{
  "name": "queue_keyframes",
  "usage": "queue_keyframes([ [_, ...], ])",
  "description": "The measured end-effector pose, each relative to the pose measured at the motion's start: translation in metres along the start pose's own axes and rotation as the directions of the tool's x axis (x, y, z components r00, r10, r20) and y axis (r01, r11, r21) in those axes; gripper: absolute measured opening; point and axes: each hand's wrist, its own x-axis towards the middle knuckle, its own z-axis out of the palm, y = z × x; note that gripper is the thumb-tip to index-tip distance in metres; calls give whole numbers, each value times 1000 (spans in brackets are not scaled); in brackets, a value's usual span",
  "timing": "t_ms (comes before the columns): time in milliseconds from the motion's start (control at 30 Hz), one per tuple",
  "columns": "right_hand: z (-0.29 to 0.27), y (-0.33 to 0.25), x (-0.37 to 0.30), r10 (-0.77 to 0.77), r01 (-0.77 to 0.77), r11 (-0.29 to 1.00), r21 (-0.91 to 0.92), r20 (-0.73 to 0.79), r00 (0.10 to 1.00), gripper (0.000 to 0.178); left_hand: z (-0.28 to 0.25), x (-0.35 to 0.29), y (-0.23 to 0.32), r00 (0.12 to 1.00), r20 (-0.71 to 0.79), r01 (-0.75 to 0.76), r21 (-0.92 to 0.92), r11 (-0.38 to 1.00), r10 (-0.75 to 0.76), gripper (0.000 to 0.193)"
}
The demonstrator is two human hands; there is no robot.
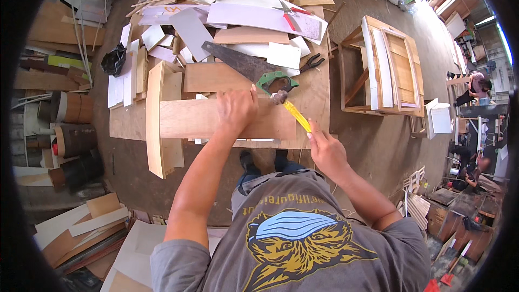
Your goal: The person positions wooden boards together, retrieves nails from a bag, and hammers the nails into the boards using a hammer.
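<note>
My right hand (328, 148) grips the yellow handle of a hammer (297, 114). The hammer's dark head is low over the right part of a flat wooden board (189, 118); whether it touches the wood I cannot tell. On that same board, left of the hammer head, rests my left hand (236, 109), its fingers closed together; what they hold, if anything, is hidden. A curved, upright wooden panel (155, 121) stands across the board's left end. Just beyond my hands lies a hand saw (238, 60) with a green handle, its blade pointing to the far left.
Scrap boards (259, 17) pile up on the table's far side. Black-handled pliers (312, 63) and a red-handled cutting tool (289, 20) lie there. A wooden frame (386, 67) stands right of the table (316, 97). Other people (476, 87) are at far right.
</note>
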Motion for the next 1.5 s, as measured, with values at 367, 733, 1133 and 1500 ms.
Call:
queue_keyframes([
  [367,-6,1,-3,-10,12,999,-41,53,999,48,1,-4,-2,1000,20,9,-11,1000,-9,56],
  [733,-7,-4,-2,-26,26,1000,4,-3,1000,47,4,-6,-2,999,-35,-23,-28,999,22,55],
  [1133,2,15,6,-38,41,972,230,-18,999,42,7,-5,-2,998,-56,-22,-32,999,20,54],
  [1500,51,125,-4,328,-215,886,410,-226,917,36,-13,5,16,992,97,-63,-139,988,77,61],
])
